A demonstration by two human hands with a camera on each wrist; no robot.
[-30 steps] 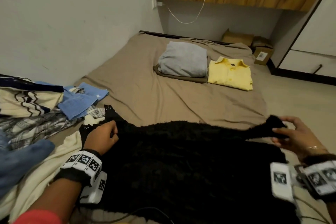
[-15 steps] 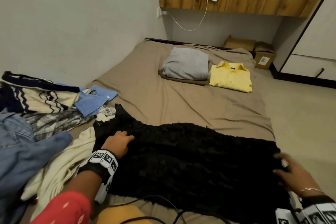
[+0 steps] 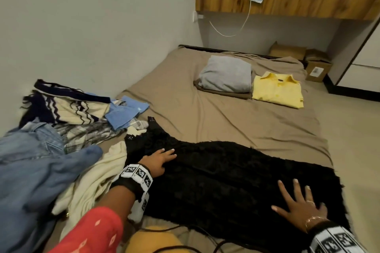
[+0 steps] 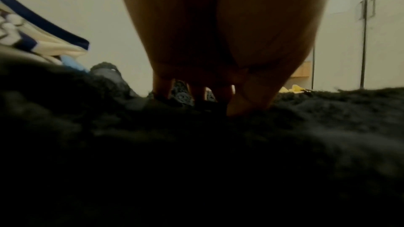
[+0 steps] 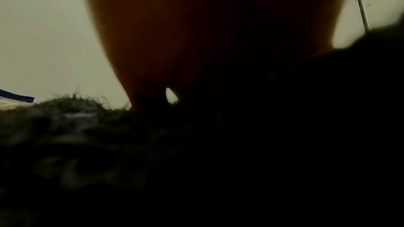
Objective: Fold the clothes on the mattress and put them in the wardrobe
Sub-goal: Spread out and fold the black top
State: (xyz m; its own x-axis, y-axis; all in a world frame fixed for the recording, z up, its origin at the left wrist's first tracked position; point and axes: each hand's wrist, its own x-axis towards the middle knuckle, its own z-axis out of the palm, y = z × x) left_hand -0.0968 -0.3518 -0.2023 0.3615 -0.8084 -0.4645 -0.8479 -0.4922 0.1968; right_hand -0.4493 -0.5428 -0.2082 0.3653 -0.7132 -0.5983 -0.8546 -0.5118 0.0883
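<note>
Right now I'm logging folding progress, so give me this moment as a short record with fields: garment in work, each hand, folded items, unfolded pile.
garment in work: black fuzzy garment, spread flat across the near end of the mattress
left hand: fingers straight, resting on the garment's left part
right hand: fingers spread, pressed flat on its right part
folded items: grey garment on a brown one, yellow shirt beside them
unfolded pile: jeans, striped knit, blue cloth, at left

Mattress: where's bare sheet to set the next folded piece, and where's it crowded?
Free: the wide tan strip of mattress between the black garment and the folded grey stack and yellow shirt. Crowded: the unfolded pile along the wall side, and the near end, where both hands press flat on the black garment.
</note>
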